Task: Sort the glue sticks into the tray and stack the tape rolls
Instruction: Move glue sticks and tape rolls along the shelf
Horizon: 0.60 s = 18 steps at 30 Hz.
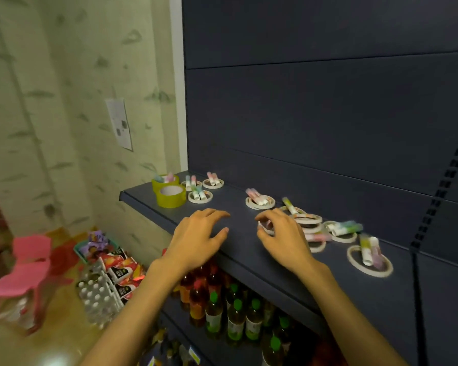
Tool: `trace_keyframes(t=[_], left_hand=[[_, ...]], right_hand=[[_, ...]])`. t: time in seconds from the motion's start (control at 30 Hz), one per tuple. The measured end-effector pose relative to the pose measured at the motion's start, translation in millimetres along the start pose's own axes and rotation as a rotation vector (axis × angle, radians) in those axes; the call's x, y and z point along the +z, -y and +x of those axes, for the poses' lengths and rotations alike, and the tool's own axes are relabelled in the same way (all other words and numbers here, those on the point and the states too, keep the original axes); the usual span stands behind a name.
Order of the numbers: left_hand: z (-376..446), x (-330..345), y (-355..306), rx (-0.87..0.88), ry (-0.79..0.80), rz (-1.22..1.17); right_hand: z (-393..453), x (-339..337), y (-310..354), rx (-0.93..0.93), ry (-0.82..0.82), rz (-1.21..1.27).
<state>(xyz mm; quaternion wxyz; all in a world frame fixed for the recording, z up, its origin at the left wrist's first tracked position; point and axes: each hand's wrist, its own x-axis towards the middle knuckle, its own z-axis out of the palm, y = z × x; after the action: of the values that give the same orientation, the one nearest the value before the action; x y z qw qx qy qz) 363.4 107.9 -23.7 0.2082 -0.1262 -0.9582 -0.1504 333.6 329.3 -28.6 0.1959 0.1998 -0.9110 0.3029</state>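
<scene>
Several white tape rolls lie flat along the dark shelf (238,249), most with pastel glue sticks lying across them. One white roll (259,202) sits mid-shelf, another (369,261) at the right. Two yellow-green tape rolls (171,196) stand at the shelf's left end, the rear one with glue sticks inside. My left hand (196,239) hovers over the shelf's front with fingers spread and holds nothing. My right hand (283,233) pinches a small white tape roll (267,228) next to a heap of rolls (308,223).
The shelf's dark back panel rises behind the items. Bottled drinks (236,315) fill the shelf below. On the floor at left are a pink plastic chair (24,270), a pack of water bottles (98,294) and cartons of drinks. No tray is in view.
</scene>
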Motion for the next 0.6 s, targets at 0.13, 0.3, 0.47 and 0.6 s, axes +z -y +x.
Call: trace_keyframes(t=[0.13, 0.3, 0.47, 0.6], left_hand=[[40, 6, 49, 0.018, 0.010, 0.011], [73, 14, 107, -0.007, 0.004, -0.012], [99, 18, 159, -0.014, 0.004, -0.012], [115, 22, 203, 0.024, 0.009, -0.013]], right_hand=[[54, 32, 2, 0.026, 0.002, -0.026], [98, 65, 5, 0.059, 0.012, -0.033], [123, 94, 3, 0.091, 0.051, -0.063], [135, 118, 6, 0.127, 0.039, -0.088]])
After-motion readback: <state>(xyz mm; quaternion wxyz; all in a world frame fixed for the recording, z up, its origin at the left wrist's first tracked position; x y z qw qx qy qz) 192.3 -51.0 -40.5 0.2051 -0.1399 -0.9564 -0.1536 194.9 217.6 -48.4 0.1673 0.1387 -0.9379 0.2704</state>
